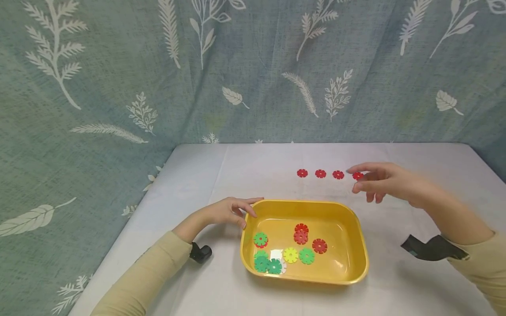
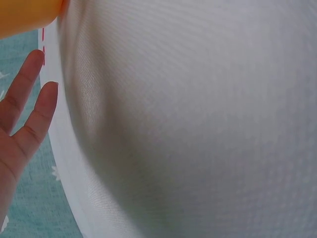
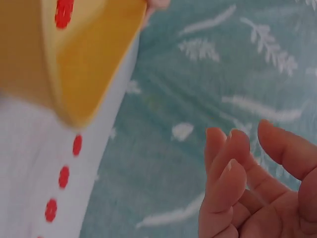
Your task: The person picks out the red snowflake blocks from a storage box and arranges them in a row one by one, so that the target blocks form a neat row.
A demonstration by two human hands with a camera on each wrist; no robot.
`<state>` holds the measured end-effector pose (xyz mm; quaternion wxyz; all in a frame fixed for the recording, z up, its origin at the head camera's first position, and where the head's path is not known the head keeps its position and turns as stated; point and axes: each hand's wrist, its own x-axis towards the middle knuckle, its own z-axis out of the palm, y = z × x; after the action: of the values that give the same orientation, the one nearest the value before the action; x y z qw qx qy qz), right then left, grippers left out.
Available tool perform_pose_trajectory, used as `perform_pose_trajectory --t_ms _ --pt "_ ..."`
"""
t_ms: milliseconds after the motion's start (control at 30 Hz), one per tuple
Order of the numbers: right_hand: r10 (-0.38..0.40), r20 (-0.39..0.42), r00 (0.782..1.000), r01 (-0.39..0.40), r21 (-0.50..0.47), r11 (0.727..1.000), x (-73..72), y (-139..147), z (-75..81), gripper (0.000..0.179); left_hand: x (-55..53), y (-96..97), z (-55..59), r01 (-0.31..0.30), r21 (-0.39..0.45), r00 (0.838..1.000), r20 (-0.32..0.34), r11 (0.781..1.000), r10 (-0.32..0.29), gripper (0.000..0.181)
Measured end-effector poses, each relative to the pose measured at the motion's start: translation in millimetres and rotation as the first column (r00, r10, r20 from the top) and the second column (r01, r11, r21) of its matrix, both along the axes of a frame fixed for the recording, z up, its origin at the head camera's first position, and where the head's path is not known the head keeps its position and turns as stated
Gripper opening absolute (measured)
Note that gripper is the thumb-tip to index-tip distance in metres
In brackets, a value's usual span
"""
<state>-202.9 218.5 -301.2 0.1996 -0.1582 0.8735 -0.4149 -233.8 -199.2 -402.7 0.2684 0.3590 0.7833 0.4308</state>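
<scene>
A yellow plastic tub (image 1: 352,245) stands on the white-covered table. My left hand (image 1: 231,211) rests at its left rim, fingers loosely spread; two straight fingers (image 2: 42,111) show in the left wrist view. Inside the tub lie notched plastic discs: several red (image 1: 319,246), several green (image 1: 306,256), a yellow one (image 1: 290,255) and white pieces (image 1: 276,254). Behind the tub, several red discs (image 1: 320,174) form a row. My right hand (image 1: 385,181) hovers by the rightmost red disc (image 1: 357,176), partly covering it. Nothing is visible between its loosely bent fingers (image 3: 230,186).
A patterned green-blue cloth (image 1: 253,87) hangs behind the table (image 1: 237,166) and along its left side. A black strap (image 1: 434,248) sits at the right sleeve cuff, and a black wrist device (image 1: 200,253) at the left.
</scene>
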Motion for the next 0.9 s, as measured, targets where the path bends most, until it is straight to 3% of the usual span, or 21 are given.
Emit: perform_pose_trajectory --t_ms 167,500,700,900 --pt "0.130 0.057 0.990 -0.127 -0.042 0.991 6.3 -29.6 1.1 0.050 0.0 0.0 -0.7 0.003 0.004 1.000 0.002 1.000 -0.003 0.045" --pt "0.244 0.128 0.961 -0.244 -0.016 0.970 6.6 -68.4 -11.1 0.044 0.1 0.6 0.1 -0.003 -0.009 1.000 0.002 1.000 0.003 0.042" --pt "0.281 0.174 0.944 -0.296 0.065 0.953 3.3 -86.9 -19.8 0.044 -0.2 0.6 0.3 -0.001 -0.013 1.000 -0.003 1.000 0.001 0.041" --pt "0.313 0.214 0.925 -0.352 0.176 0.919 2.6 -104.4 -29.6 0.041 0.0 0.6 1.2 -0.001 -0.015 1.000 0.000 1.000 0.001 0.038"
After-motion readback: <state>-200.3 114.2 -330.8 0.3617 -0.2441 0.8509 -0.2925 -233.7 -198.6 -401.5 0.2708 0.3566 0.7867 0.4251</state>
